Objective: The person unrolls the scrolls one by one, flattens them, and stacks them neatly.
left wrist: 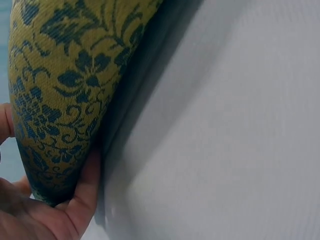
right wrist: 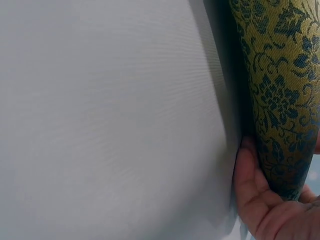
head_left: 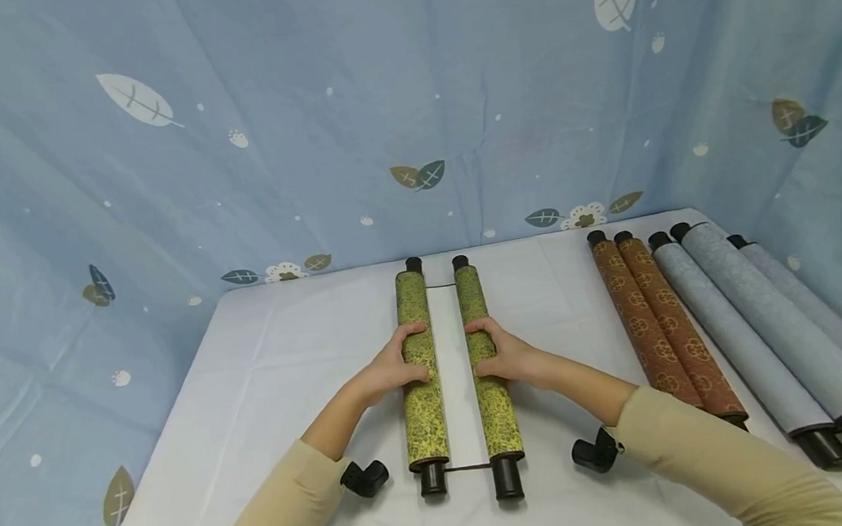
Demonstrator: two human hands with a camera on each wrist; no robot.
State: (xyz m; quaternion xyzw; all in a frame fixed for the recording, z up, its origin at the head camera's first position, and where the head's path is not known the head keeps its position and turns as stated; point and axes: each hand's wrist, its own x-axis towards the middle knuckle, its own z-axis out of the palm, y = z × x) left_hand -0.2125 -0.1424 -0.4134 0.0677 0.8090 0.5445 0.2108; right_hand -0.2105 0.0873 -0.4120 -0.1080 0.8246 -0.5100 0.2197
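A scroll in yellow-green flowered brocade lies on the white table, its two rolls side by side with a narrow pale strip (head_left: 455, 375) between them. Thin dark lines cross from roll to roll at both ends of the strip. My left hand (head_left: 390, 369) grips the left roll (head_left: 426, 426) near its middle, thumb and fingers curled round it. Round the right roll (head_left: 499, 420) curls my right hand (head_left: 511, 358), at about the same height. Both wrist views show the dark floral pattern close up, on the left roll (left wrist: 75, 90) and the right roll (right wrist: 280, 95). Black knobs cap the roll ends.
To the right lie two rust-brown patterned rolls (head_left: 637, 313) and several pale grey-blue rolls (head_left: 777, 319) with dark end knobs. A black device sits at the left cuff (head_left: 365, 479) and another at the right cuff (head_left: 595, 451). Blue leaf-print cloth (head_left: 352, 121) hangs behind the table (head_left: 287, 346).
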